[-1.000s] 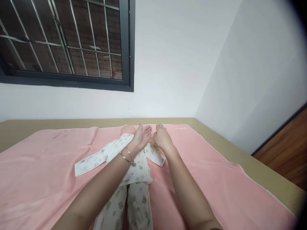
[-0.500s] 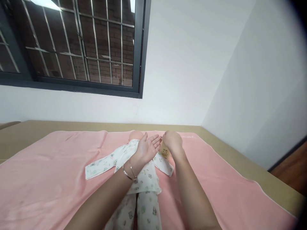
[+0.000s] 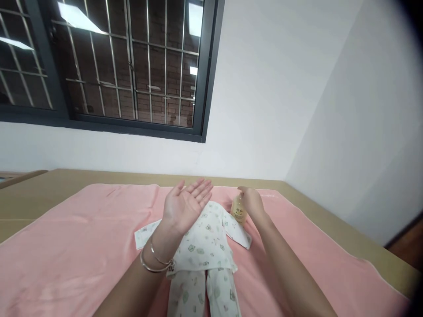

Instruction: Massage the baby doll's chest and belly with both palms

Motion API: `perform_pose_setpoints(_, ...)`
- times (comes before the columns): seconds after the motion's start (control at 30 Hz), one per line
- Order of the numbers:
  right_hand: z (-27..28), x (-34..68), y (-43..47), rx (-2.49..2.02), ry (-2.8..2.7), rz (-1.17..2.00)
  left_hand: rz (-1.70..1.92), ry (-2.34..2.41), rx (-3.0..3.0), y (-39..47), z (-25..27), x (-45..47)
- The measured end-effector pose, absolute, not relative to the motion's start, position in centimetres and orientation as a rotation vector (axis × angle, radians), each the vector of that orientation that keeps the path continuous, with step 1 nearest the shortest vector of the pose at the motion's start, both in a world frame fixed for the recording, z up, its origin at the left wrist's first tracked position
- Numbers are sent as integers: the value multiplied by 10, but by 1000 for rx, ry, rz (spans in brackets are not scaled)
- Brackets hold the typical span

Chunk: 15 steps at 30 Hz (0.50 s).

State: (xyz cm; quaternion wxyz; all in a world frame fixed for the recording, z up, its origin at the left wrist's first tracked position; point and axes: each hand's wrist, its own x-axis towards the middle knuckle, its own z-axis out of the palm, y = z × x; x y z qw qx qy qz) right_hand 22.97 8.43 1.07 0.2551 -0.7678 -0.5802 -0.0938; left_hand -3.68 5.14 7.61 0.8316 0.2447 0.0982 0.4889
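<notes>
My left hand (image 3: 188,204) is open, palm turned up and fingers stretched out, over a doll's upper body. A bracelet (image 3: 153,262) circles that wrist. The doll wears a white printed top (image 3: 206,237) and matching trousers (image 3: 220,293); it lies flat with sleeves spread. Its head is hidden behind my left hand. To the right, my right hand (image 3: 253,202) is closed round the top of a yellowish bottle (image 3: 238,211) with a dark face-like print. The bottle stands close to upright beside the doll's sleeve (image 3: 239,233); my fingers hide its top.
A pink cloth (image 3: 109,233) lies under the doll on a tan surface (image 3: 79,176). Behind it rises a white wall (image 3: 257,97) with a dark-framed, barred window (image 3: 132,66). Another wall (image 3: 357,145) stands along the right side.
My left hand has drawn back toward me and away from the bottle. More of the bottle and the doll's top now shows. The camera view has shifted left and up.
</notes>
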Motion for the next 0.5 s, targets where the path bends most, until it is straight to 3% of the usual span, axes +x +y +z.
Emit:
perform_pose_setpoints(0.33,31,230,66,-2052,-1649,-252,1172,305,512,45,87,-56)
perform_pose_setpoints(0.5,44,163,15,-1497,-1787,-314,1091,508,492,28,79,-36)
